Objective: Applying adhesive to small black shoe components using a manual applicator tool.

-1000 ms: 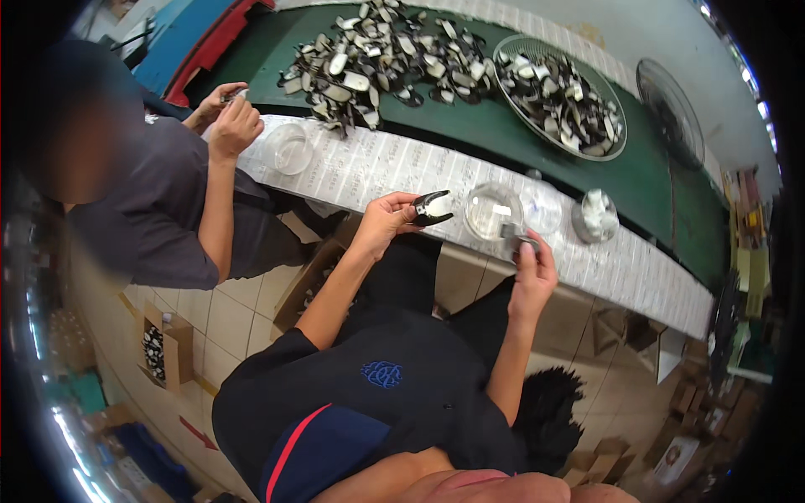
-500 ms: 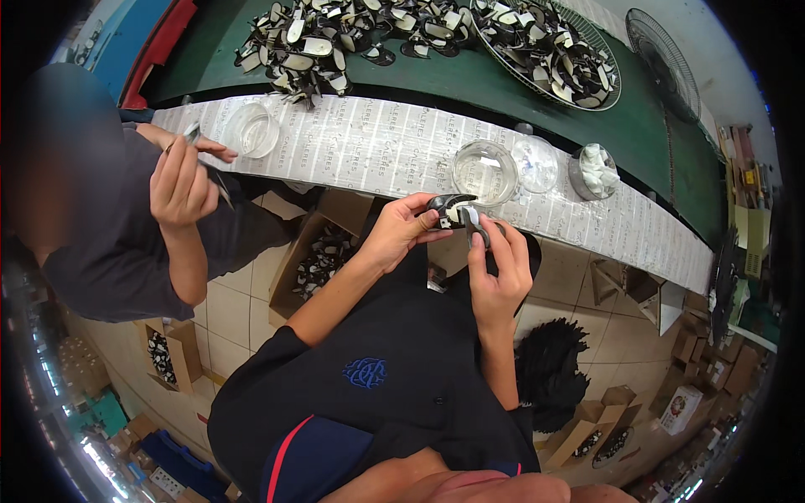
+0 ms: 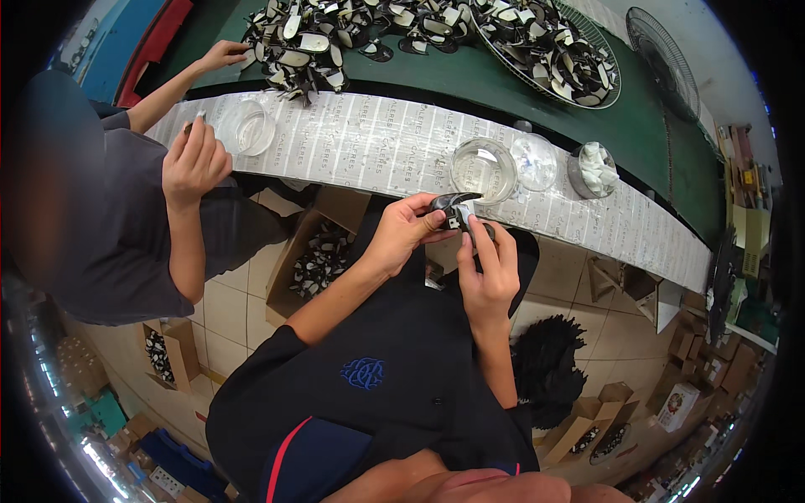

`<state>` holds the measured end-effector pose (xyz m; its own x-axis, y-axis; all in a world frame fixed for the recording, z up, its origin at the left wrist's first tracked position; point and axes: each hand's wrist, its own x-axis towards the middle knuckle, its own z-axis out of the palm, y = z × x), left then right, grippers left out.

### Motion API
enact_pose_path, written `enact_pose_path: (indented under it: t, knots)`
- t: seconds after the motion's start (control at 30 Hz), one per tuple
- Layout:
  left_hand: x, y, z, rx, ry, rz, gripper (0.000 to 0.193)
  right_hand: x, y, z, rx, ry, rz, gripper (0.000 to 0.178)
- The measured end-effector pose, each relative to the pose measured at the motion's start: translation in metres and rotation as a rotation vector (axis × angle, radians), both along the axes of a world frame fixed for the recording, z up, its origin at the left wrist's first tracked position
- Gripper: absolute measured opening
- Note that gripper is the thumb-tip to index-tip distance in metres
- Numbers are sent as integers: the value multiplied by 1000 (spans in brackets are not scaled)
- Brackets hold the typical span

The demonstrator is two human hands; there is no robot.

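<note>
Clear bowl (image 3: 484,194) by bench's (image 3: 377,151) near edge
Left hand (image 3: 404,230) grips black curved piece (image 3: 453,201), right hand (image 3: 489,272) pinches grey item (image 3: 467,212).

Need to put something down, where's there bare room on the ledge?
The printed ledge is bare between the far-left clear tub and the clear bowl, and right of the wad-filled tub. It's crowded from bowl to wads, around the clear disc. The green table holds a heap of pieces and a full mesh basket.
</note>
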<state>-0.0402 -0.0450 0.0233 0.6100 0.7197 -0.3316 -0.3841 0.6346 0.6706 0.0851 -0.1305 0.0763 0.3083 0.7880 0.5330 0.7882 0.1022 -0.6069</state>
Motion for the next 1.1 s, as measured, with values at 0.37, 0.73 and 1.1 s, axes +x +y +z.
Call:
enact_pose_path:
  t: [0.37,0.73,1.1]
  knots:
    - [2,1,-1,19,21,-22,25,2,-6,7,-54,121,-17,29]
    - [1,4,-7,47,52,-30,25,3,-14,24,0,143,-4,29]
    - [4,-3,5,89,45,-72,27,15,-10,13,-11,26,32,29]
